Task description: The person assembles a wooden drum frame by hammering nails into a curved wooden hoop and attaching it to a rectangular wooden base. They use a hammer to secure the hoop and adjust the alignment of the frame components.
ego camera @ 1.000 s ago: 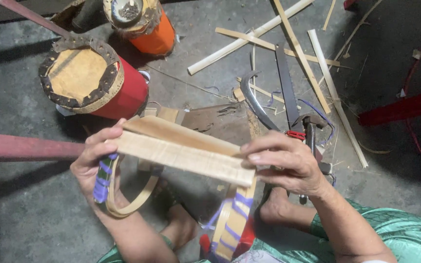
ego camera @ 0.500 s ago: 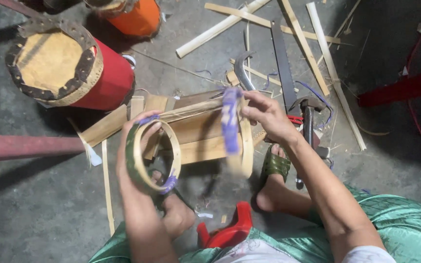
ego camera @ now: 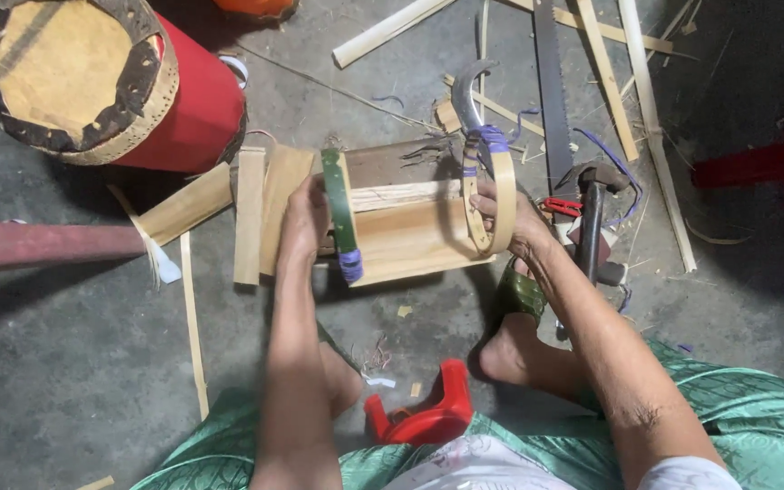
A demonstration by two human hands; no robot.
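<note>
My left hand (ego camera: 304, 220) grips a bamboo hoop (ego camera: 338, 204) with a green edge and a purple tie, held upright at the left end of a bundle of pale wooden slats (ego camera: 406, 231). At the right end, my right hand (ego camera: 512, 220) holds a second, bare bamboo hoop (ego camera: 498, 191) bound with purple string. The slats span between the two hoops, just above the concrete floor. More flat slats (ego camera: 251, 213) lie beside my left hand.
A red drum (ego camera: 188, 113) with a hide top stands at the upper left. A saw (ego camera: 551, 91), a hammer (ego camera: 592, 218), a curved blade (ego camera: 465, 91) and red pliers (ego camera: 560, 207) lie at the right. Bamboo strips (ego camera: 646, 118) are scattered about. A red pole (ego camera: 38, 245) lies left; a red plastic stool (ego camera: 428, 419) sits between my legs.
Both hands first pressed a flat slat, then lifted the two hoops apart. Now the hoops stand at opposite ends of the slat bundle, lower and farther from me.
</note>
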